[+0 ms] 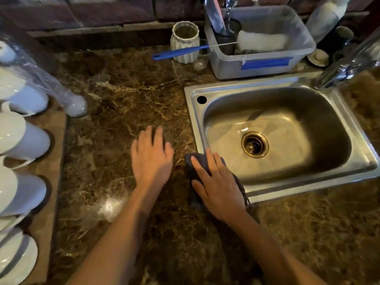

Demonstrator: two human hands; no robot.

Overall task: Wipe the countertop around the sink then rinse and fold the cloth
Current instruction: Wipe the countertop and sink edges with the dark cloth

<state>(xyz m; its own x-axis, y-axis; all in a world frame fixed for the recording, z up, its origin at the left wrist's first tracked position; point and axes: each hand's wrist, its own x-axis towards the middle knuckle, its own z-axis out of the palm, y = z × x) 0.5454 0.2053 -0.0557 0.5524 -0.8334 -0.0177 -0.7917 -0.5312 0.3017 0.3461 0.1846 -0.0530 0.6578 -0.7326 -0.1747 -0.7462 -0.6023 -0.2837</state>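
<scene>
Cloth [190, 161] flat on countertop [123, 99] at near-left corner of sink [191, 120], pressed under right hand [218, 182], fingers straight; left hand [152, 155] spread, empty, just beside; risk: trailing edge may snag the rim, bunch, leave corner unwiped.

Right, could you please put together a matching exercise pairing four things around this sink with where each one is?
Things:
1. cloth
2. blue-handled brush
3. left hand
4. white ribbed jar

Places:
A. upright by the back wall, left of the plastic tub
B. open over the countertop, holding nothing
C. under the right hand, at the near-left corner of the sink
D. head end in the plastic tub, handle sticking out to the left

Pairs: 1-C, 2-D, 3-B, 4-A
</scene>
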